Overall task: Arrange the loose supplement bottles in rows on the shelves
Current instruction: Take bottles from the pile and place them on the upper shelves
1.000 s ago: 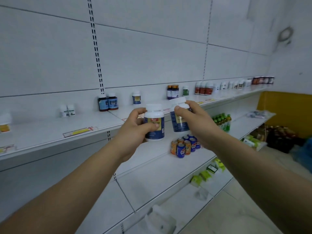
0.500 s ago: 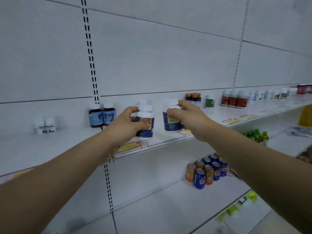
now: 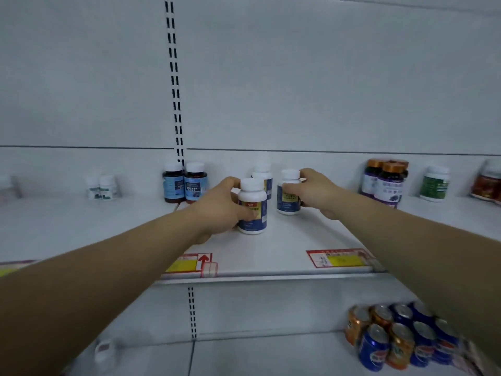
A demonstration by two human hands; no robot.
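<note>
Two hands (image 3: 219, 210) (image 3: 318, 195) around two bottles (image 3: 253, 195) (image 3: 286, 204)

Rear bottle (image 3: 262, 171) half hidden; red bottle (image 3: 488, 187) cut off rightward.

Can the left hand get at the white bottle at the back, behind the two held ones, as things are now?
Probably not directly: the left hand grips a blue-label bottle right in front of the back bottle, which blocks the way.
</note>
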